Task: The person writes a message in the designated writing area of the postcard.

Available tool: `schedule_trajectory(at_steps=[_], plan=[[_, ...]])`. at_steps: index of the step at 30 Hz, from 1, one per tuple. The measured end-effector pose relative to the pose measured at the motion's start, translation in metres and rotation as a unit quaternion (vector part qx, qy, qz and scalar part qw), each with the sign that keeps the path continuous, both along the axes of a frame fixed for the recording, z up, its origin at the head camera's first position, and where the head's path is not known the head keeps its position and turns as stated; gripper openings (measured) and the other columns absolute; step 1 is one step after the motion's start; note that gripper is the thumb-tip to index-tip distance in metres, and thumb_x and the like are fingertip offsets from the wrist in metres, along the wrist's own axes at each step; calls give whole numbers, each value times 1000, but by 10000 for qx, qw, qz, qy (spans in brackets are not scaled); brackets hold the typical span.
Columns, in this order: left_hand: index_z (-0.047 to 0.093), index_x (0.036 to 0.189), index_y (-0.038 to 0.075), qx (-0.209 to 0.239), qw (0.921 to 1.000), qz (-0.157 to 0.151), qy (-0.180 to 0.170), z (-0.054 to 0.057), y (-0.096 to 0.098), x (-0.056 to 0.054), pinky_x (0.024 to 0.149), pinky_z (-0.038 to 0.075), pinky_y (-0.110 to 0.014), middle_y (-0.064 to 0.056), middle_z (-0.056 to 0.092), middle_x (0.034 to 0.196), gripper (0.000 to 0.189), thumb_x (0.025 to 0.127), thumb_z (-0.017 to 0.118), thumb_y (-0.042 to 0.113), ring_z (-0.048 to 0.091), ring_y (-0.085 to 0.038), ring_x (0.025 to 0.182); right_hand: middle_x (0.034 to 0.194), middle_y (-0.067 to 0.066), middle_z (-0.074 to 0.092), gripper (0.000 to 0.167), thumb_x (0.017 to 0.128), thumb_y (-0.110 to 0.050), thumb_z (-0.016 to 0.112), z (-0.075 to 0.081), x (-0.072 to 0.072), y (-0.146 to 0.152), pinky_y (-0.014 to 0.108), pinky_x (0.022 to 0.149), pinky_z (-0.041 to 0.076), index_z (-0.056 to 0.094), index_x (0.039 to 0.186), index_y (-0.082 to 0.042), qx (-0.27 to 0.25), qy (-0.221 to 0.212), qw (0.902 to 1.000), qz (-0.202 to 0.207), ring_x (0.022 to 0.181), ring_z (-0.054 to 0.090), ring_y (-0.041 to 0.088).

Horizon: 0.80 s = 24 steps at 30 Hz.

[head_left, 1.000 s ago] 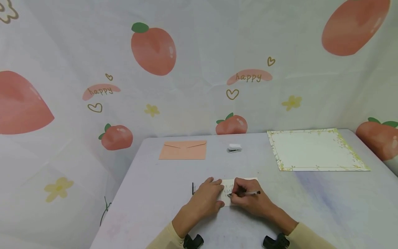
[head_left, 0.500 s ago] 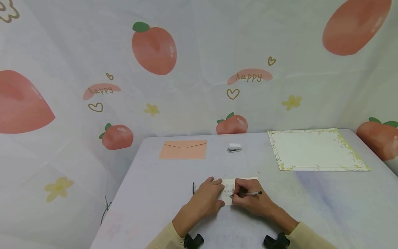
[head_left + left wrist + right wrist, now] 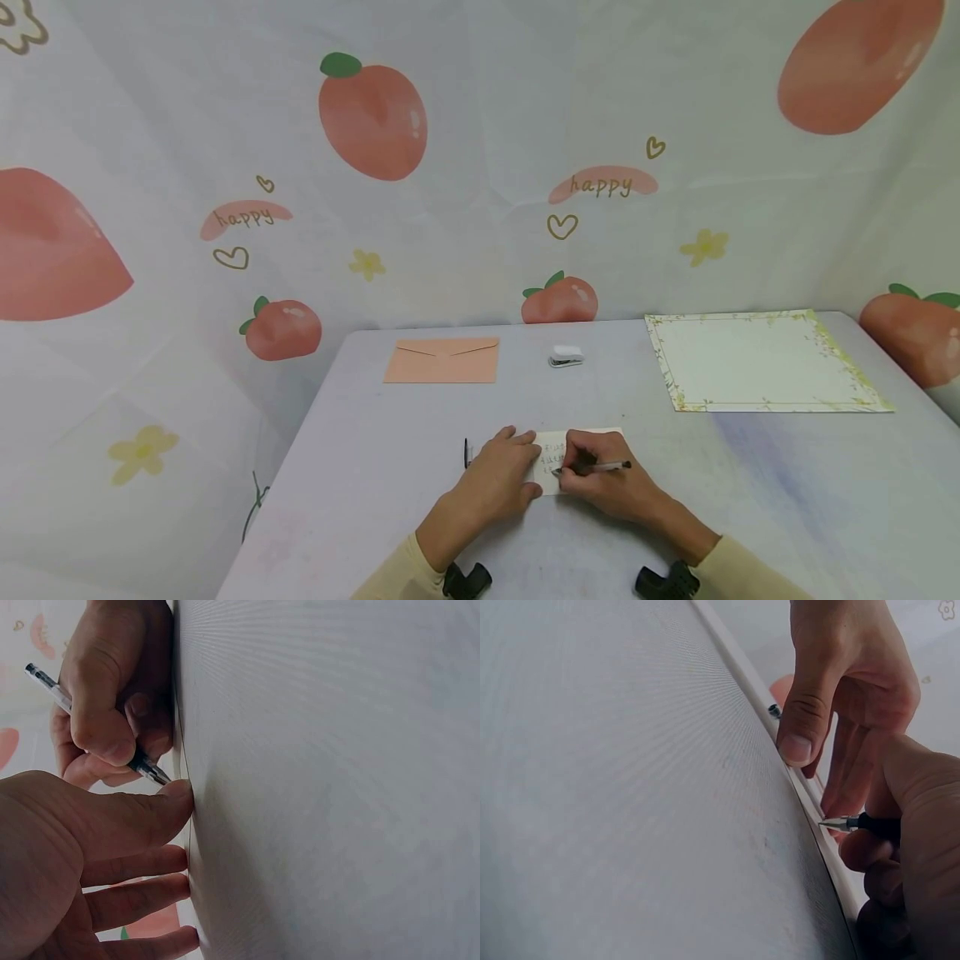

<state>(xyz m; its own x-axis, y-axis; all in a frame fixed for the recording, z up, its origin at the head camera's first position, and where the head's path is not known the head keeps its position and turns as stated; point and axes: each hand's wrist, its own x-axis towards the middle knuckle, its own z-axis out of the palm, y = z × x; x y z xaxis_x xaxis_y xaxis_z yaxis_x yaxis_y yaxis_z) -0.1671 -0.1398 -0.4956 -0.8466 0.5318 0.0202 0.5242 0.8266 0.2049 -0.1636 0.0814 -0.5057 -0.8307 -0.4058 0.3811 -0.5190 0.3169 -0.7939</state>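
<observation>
A small cream sheet of paper (image 3: 551, 486) with rows of handwriting lies on the table in front of the person. My right hand (image 3: 609, 483) pinches a gel pen (image 3: 611, 466) with its tip at the sheet, just under the written lines. My left hand (image 3: 495, 475) rests on the sheet's left part, its fingers spread and extended. In the left wrist view the left thumb (image 3: 157, 814) presses down close to the pen's tip. From the right wrist view, the metal pen tip (image 3: 842, 823) points at the paper between both hands.
A black pen cap or clip (image 3: 466, 452) shows beside the left hand. At the back of the table (image 3: 360, 433) lie an orange envelope (image 3: 446, 363), a small white stapler (image 3: 566, 357) and a large floral-bordered sheet (image 3: 765, 367). A fruit-printed cloth hangs behind.
The pen tip in my right hand has shifted slightly down and across the paper in small strokes. My left hand has stayed in place on the sheet.
</observation>
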Motion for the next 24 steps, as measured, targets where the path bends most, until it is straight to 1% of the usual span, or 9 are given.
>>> schedule_trajectory(at_steps=[3, 5, 6, 8, 11, 14, 18, 20, 24], plan=[[76, 135, 11, -16, 10000, 11, 27, -4, 0, -3, 116, 56, -49, -7, 70, 151, 55, 88, 92, 35, 65, -41, 139, 70, -20, 57, 33, 76, 5, 78, 1, 1, 0, 18, 55, 42, 60, 77, -23, -15, 63, 10000, 33, 65, 52, -2], [76, 135, 11, -74, 10000, 13, 19, -3, 1, -2, 116, 56, -49, -7, 70, 151, 55, 88, 92, 35, 65, -41, 139, 70, -20, 57, 33, 76, 5, 78, 1, 1, 0, 18, 55, 43, 60, 77, -22, -23, 69, 10000, 44, 65, 52, -2], [76, 135, 10, -28, 10000, 31, -4, -5, 1, -3, 117, 55, -49, -8, 70, 151, 55, 88, 92, 34, 65, -41, 139, 69, -19, 57, 33, 76, 5, 78, 1, 1, 0, 18, 55, 42, 60, 77, -22, -27, 69, 10000, 43, 65, 52, -2], [75, 137, 9, -47, 9999, 57, -74, -1, 2, -2, 119, 54, -49, -8, 69, 152, 55, 89, 91, 33, 64, -41, 141, 69, -18, 58, 33, 76, 5, 78, 1, 1, 0, 18, 55, 42, 60, 77, -22, -36, 73, 10000, 34, 65, 52, -2], [75, 137, 9, 6, 9999, 77, -102, -2, 1, -1, 120, 53, -49, -8, 68, 153, 55, 90, 91, 33, 63, -41, 142, 72, -15, 63, 33, 77, 8, 77, 0, 1, 0, 19, 54, 44, 61, 77, -21, -183, 69, 9998, -49, 65, 55, -1], [76, 136, 8, -51, 9999, 73, -104, 13, 3, 5, 119, 54, -48, -9, 69, 152, 54, 90, 92, 32, 64, -40, 141, 74, -10, 67, 33, 78, 11, 75, 0, -1, 3, 19, 52, 44, 61, 78, -19, -447, 40, 9989, -167, 65, 56, 0], [75, 136, 7, -288, 9993, 148, -194, 41, 9, 16, 119, 54, -45, -9, 69, 151, 53, 90, 92, 28, 64, -39, 142, 74, -10, 66, 33, 78, 12, 75, 0, -3, 8, 19, 51, 42, 62, 79, -19, -511, -7, 9986, -152, 65, 55, 0], [75, 137, 7, -340, 9989, 188, -243, 46, 10, 18, 120, 53, -45, -9, 69, 152, 53, 91, 91, 28, 63, -38, 143, 75, -12, 67, 33, 78, 10, 76, -1, -4, 10, 19, 53, 44, 63, 80, -20, -382, -5, 9992, -94, 67, 57, 1], [75, 136, 7, -312, 9989, 207, -271, 45, 10, 17, 120, 53, -46, -9, 69, 151, 52, 91, 91, 28, 63, -39, 143, 78, -14, 70, 32, 79, 7, 78, -2, -5, 10, 20, 58, 49, 64, 81, -22, -142, -25, 9998, -107, 71, 60, 1]])
